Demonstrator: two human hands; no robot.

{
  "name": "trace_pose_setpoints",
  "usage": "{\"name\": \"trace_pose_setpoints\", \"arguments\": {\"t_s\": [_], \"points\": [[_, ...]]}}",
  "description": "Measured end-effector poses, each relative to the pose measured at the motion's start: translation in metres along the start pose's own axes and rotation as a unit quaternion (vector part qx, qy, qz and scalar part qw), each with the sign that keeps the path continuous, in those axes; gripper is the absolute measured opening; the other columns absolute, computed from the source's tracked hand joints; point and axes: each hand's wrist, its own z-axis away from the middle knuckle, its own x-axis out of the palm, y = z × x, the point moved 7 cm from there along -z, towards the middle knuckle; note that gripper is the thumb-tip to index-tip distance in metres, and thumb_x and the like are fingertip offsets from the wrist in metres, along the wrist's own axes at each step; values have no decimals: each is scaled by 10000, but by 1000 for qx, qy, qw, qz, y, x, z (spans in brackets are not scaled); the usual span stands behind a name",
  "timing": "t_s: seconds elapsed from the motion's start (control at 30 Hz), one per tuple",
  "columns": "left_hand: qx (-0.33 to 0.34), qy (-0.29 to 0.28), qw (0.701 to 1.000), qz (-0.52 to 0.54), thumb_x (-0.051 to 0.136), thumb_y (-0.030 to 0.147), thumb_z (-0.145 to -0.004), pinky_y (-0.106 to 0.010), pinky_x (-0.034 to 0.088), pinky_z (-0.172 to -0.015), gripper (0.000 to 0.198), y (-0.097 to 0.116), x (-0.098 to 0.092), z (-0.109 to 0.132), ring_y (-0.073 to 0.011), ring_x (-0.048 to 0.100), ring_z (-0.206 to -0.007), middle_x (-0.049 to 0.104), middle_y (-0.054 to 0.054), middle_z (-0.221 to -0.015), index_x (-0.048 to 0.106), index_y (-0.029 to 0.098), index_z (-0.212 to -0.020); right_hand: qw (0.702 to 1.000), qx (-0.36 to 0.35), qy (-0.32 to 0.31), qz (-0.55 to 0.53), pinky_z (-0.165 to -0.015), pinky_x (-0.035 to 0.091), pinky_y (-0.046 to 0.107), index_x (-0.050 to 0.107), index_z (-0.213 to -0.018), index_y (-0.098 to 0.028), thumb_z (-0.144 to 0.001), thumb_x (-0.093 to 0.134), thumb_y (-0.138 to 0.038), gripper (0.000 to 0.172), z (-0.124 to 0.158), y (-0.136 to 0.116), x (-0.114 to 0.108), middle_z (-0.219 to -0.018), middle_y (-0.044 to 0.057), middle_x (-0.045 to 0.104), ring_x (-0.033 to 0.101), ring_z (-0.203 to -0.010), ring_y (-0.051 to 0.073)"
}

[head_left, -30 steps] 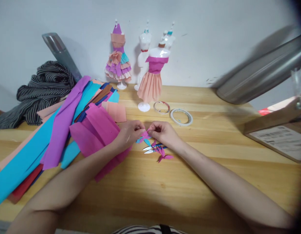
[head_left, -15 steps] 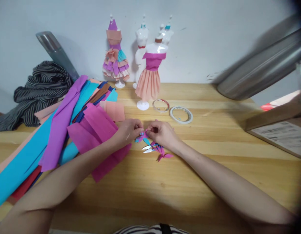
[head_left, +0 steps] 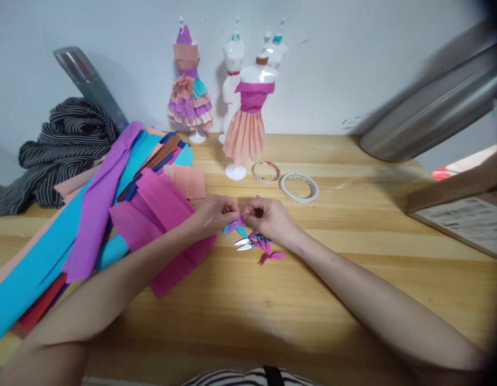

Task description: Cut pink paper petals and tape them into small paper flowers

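Over the middle of the table, my left hand [head_left: 216, 213] and my right hand [head_left: 272, 220] face each other with fingertips nearly meeting. Thumb and forefinger of each are pinched on a small pink crepe paper piece [head_left: 240, 220], mostly hidden by the fingers. Pink and blue paper scraps [head_left: 231, 227] lie just below the left fingertips. Under the right hand are scissors [head_left: 244, 245], blades pointing left and slightly apart, their handles partly covered. Pink paper pieces [head_left: 268, 255] lie over and beside the handles.
Left of my hands spreads a pile of coloured crepe paper [head_left: 97, 225]. Behind stand a mannequin in a pink-and-peach dress [head_left: 245, 134], a mannequin in a ruffled dress [head_left: 190, 102] and white mannequins [head_left: 234, 53]. Tape rolls [head_left: 299, 199] lie nearby. A cardboard box [head_left: 459, 222] stands right.
My left fingertips have shifted slightly right, closer to the right hand's. Both hands keep their pinch on the pink paper. The whole view has moved a little.
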Motion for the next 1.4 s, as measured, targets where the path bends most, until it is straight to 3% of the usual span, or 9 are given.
{"name": "trace_pose_setpoints", "arguments": {"t_s": [0.27,0.4,0.53,0.63,0.87,0.97,1.1,1.2,1.4], "points": [[-2,10,1000,-20,546,169,-683,-166,303,-458,113,3,-3,2,-64,449,-469,541,26,-498,595,128,-590,996,-18,-15,-84,-519,334,230,597,-611,-167,-706,586,-209,105,1,0,1,-539,-16,538,464,-517,102],[-22,8,1000,-2,549,176,-680,-164,302,-451,96,-3,-3,1,-60,445,-452,533,36,-486,597,123,-615,987,-94,-51,-120,-547,365,222,596,-631,-161,-723,585,-177,94,3,-11,-2,-601,-10,546,467,-554,96],[-28,-1,1000,-3,556,172,-677,-165,325,-463,94,-2,-4,4,-68,479,-475,575,21,-519,614,113,-634,973,-198,-95,-63,-580,368,225,635,-663,-153,-728,575,-96,106,7,-24,-3,-604,-5,547,475,-584,101],[-33,1,999,-10,559,168,-675,-164,319,-461,95,0,-6,6,-66,470,-473,572,22,-518,624,112,-635,967,-228,-106,-46,-587,374,225,651,-687,-149,-729,572,-63,124,9,-25,-3,-625,-1,561,484,-596,102],[12,19,1000,-15,548,180,-712,-178,348,-498,108,4,-10,2,-80,494,-526,595,7,-569,620,114,-666,958,-249,-128,-55,-583,403,219,669,-723,-147,-746,571,-41,146,12,-27,2,-732,18,611,537,-614,91],[45,20,994,-93,529,155,-730,-192,356,-544,119,12,-11,3,-90,514,-577,613,4,-616,639,121,-701,956,-253,-139,-52,-602,425,224,696,-769,-152,-754,575,-48,161,13,-25,6,-774,32,631,564,-651,103],[87,-8,963,-256,513,136,-765,-226,346,-614,148,23,-6,5,-115,532,-666,608,-6,-673,637,136,-685,949,-256,-177,-44,-665,461,245,733,-842,-166,-741,545,-21,258,14,-24,8,-850,56,657,605,-757,136],[85,-34,948,-303,497,129,-791,-233,355,-641,166,24,-2,6,-122,536,-686,589,-8,-679,630,137,-691,947,-251,-193,-47,-663,463,236,737,-833,-169,-680,513,29,336,15,-24,4,-840,46,658,606,-751,131],[69,-57,935,-344,480,144,-834,-236,387,-698,178,33,1,9,-142,580,-771,624,-28,-782,654,144,-799,970,-203,-124,-56,-551,404,210,723,-761,-131,-700,516,-7,250,6,-18,-12,-717,31,611,551,-602,98]]}}
